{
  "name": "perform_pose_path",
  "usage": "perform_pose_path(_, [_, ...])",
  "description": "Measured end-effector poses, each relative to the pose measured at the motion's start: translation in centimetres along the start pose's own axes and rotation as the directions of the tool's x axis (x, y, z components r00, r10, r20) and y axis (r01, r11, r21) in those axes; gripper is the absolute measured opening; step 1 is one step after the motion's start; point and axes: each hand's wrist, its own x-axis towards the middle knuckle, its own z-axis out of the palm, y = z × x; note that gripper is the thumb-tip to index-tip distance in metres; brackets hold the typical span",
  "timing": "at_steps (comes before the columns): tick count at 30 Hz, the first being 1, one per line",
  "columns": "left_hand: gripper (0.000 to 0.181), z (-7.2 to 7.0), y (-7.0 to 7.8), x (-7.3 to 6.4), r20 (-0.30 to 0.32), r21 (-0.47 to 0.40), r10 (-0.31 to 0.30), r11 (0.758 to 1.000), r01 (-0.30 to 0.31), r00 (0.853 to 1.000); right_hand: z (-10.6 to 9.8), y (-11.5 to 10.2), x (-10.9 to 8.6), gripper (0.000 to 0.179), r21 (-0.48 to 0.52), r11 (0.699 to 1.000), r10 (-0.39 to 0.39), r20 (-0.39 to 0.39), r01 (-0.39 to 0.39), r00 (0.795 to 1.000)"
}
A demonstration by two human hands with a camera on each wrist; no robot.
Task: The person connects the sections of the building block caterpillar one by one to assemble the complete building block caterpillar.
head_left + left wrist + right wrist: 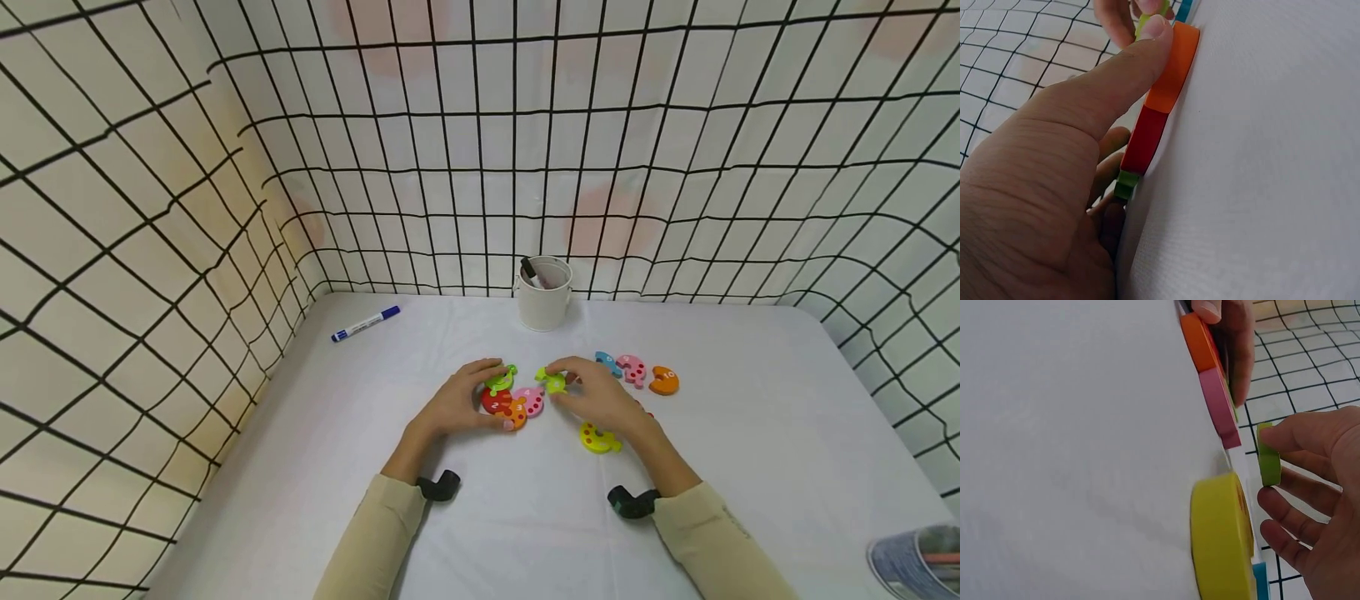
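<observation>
My left hand (456, 403) holds a cluster of joined wooden puzzle pieces flat on the table. The cluster has a green piece (500, 382), a red piece (493, 402), an orange piece (1175, 69) and a pink piece (1218, 406). In the left wrist view, the thumb lies against the orange piece, with the other fingers on the far side. A lime-green puzzle piece (1269, 456) is pinched between thumb and fingers of my right hand (602, 397), just right of the cluster and apart from it. Below that hand lies a yellow spotted piece (597, 439).
Beyond the right hand lie a blue piece (607, 363), a pink piece (633, 369) and an orange piece (664, 381). A white bucket (543, 304) with pens stands at the back, a blue-capped marker (365, 323) back left, and a tin (896, 567) at the right front corner. Black wire mesh surrounds the table.
</observation>
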Motion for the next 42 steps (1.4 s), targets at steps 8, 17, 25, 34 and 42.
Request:
perform_pose_path(8, [0.089, 0.0, 0.0, 0.0, -0.003, -0.004, 0.000, 1.000, 0.000, 1.000, 0.8, -1.0, 0.6, 0.040, -0.043, 0.999, -0.020, 0.026, 0.021, 0.999])
perform_pose_path(17, [0.090, 0.0, 0.0, 0.2, -0.017, 0.000, 0.001, 1.000, -0.001, 1.000, 0.8, -1.2, 0.6, 0.037, -0.078, 0.997, -0.022, 0.057, 0.026, 0.998])
perform_pose_path(25, [0.093, 0.1, -0.1, 0.0, -0.009, 0.000, -0.006, 1.000, 0.006, 1.000, 1.2, -1.0, 0.7, 0.037, -0.111, 0.994, 0.007, 0.068, 0.001, 0.998])
perform_pose_path(34, [0.097, 0.1, -0.2, 0.0, 0.002, 0.014, 0.011, 1.000, -0.011, 1.000, 1.3, -1.0, 0.3, 0.040, -0.092, 0.996, 0.018, 0.066, -0.012, 0.998])
perform_pose_path(42, [0.097, 0.0, -0.4, 0.0, 0.006, 0.030, 0.025, 0.999, -0.025, 1.000, 0.1, -0.4, -0.8, 0.038, -0.026, 0.999, 0.020, 0.017, -0.020, 1.000])
